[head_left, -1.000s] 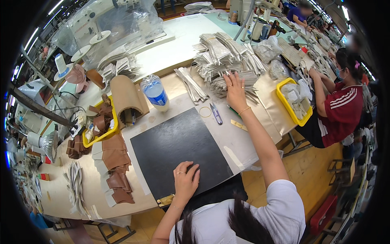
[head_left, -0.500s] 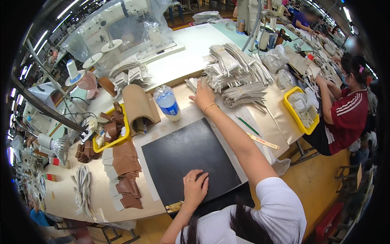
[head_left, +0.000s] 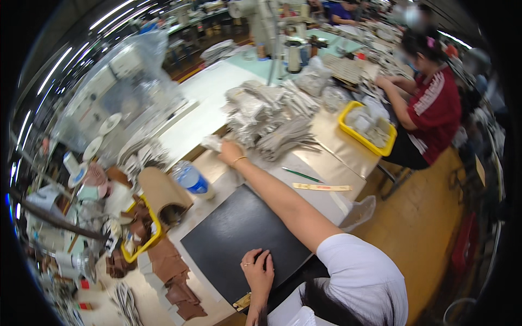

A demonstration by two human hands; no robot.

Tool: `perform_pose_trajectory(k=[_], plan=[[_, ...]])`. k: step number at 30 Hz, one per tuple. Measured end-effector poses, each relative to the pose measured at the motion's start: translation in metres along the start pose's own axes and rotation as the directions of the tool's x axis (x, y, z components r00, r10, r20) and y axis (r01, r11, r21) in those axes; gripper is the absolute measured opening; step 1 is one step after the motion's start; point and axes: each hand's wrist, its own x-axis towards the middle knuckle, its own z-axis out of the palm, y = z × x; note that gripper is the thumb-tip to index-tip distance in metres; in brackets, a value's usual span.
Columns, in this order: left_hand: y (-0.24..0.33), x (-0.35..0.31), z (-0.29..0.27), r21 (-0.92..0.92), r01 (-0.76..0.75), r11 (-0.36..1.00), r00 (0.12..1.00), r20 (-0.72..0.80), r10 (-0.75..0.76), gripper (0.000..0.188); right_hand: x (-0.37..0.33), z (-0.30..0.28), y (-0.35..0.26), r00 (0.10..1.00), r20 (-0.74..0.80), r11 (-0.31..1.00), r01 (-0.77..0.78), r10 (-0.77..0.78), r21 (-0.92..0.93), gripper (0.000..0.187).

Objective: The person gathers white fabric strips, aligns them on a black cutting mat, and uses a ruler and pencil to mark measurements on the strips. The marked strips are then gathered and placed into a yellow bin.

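My left hand point(head_left: 258, 270) lies on a black rectangular mat point(head_left: 225, 231), its slightly bent fingers apart and nothing in them. Stretched forward, my right hand point(head_left: 232, 153) has its fingers closed at the near end of a small bundle of light grey strip-like pieces point(head_left: 212, 143); the fingertips are partly hidden. Just beyond it rises a large heap of similar grey bundles point(head_left: 253, 108). Another bundle of thin grey pieces point(head_left: 285, 140) lies to the right of my right wrist. A water bottle with a blue label point(head_left: 193, 180) stands left of my right forearm.
Brown leather pieces point(head_left: 166, 263) overlap left of the mat, near a yellow tray point(head_left: 158, 232) and a curved brown board point(head_left: 160, 187). A green pencil point(head_left: 302, 174) and pale strip point(head_left: 322, 187) lie right of my forearm. Another yellow tray point(head_left: 361, 142) sits near a seated co-worker point(head_left: 429, 103).
The view has swung, moving the scene left in the picture. My right hand's spread fingers have closed on the small grey bundle. My left hand stays on the mat.
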Motion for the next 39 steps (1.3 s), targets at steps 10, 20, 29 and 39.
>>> perform_pose_trajectory(k=[10,20,29,39], plan=[[-0.016,0.027,-0.026,-0.935,0.215,0.283,0.934,0.112,-0.34,0.056,-0.172,-0.152,-0.057,0.786,0.439,0.582,-0.127,-0.435,0.803,0.048],[-0.013,0.01,-0.046,-0.843,0.531,0.083,0.817,0.484,-0.312,0.066,-0.347,-0.094,-0.027,0.337,0.832,0.351,-0.788,-0.441,0.506,0.037],[-0.011,-0.006,-0.047,-0.907,0.415,-0.07,0.747,0.384,-0.543,0.027,-0.37,-0.103,-0.017,0.654,0.618,0.896,0.253,-0.436,0.365,0.06],[-0.03,0.006,-0.035,-0.878,0.45,-0.162,0.722,0.464,-0.514,0.049,-0.346,-0.107,-0.039,0.802,0.181,0.775,0.449,-0.569,0.445,0.046]])
